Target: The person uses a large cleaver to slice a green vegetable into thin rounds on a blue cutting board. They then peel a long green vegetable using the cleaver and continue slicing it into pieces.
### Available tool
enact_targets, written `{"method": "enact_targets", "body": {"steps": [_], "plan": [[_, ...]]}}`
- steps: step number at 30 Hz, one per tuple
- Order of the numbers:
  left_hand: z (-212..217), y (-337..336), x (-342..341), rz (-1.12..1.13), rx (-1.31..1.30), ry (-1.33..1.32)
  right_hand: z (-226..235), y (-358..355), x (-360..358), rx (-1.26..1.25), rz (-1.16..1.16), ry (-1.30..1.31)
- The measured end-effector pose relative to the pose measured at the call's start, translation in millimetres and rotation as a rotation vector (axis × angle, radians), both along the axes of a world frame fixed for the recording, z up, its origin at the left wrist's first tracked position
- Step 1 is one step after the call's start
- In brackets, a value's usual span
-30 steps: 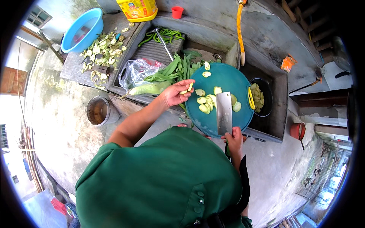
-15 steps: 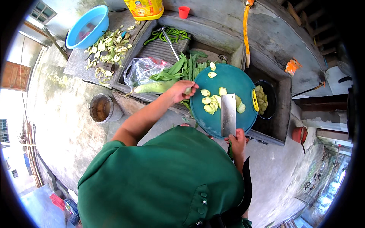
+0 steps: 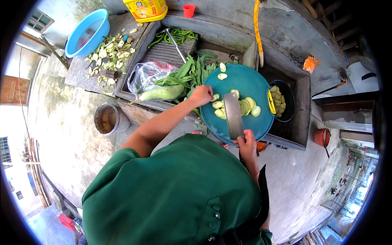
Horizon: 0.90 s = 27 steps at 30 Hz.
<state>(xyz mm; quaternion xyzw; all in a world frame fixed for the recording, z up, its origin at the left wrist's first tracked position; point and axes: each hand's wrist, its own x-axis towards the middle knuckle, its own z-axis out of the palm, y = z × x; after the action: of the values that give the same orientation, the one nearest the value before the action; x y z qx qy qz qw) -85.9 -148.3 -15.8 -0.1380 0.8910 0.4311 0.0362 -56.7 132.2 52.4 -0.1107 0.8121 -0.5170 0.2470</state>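
Note:
My right hand [image 3: 246, 143] is closed round the handle of a broad cleaver [image 3: 233, 114], whose blade lies across a round green cutting board [image 3: 249, 132]. Pale green vegetable slices [image 3: 247, 107] lie just right of the blade, and more slices [image 3: 219, 113] sit to its left. At the board's left edge my left hand [image 3: 201, 95] has its fingertips closed on one pale slice [image 3: 215, 97]. Two loose slices [image 3: 222, 76] rest near the board's far edge. A yellow handle [image 3: 271, 102] is on the board's right rim.
The board spans a concrete sink [image 3: 302, 134]; a dark bowl of cut pieces [image 3: 278, 100] sits inside. Leafy greens [image 3: 192, 73], a pale long gourd-like vegetable [image 3: 163, 93], a plastic bag [image 3: 149, 75] and green beans [image 3: 175, 36] lie left. Peelings [image 3: 110, 55] and a blue basin [image 3: 87, 34] are farther left.
The cleaver has moved left across the board and tilted, leaving slices on its right. My left hand has come in from beside the board to its left edge with a slice.

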Motion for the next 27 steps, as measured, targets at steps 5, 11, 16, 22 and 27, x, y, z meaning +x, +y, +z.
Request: {"method": "enact_targets", "body": {"steps": [5,11,16,22,27], "plan": [[16.4,-14.5,30.0,0.284,0.705,-0.231,2.2,-8.8,-1.5,0.096,0.108,0.087],[1.0,2.1,49.8,0.169,-0.002,0.084,4.0,-34.7,2.2,0.299,0.385,0.512],[3.2,6.4,49.6,0.254,0.050,0.030,-2.5,-37.8,2.7,0.306,0.392,0.557],[5.8,8.4,46.7,0.244,0.012,0.029,-7.4,-39.9,4.0,0.279,0.429,0.576],[3.7,7.6,49.1,0.256,0.005,0.037,3.0,-48.7,3.7,0.485,0.531,0.536]]}}
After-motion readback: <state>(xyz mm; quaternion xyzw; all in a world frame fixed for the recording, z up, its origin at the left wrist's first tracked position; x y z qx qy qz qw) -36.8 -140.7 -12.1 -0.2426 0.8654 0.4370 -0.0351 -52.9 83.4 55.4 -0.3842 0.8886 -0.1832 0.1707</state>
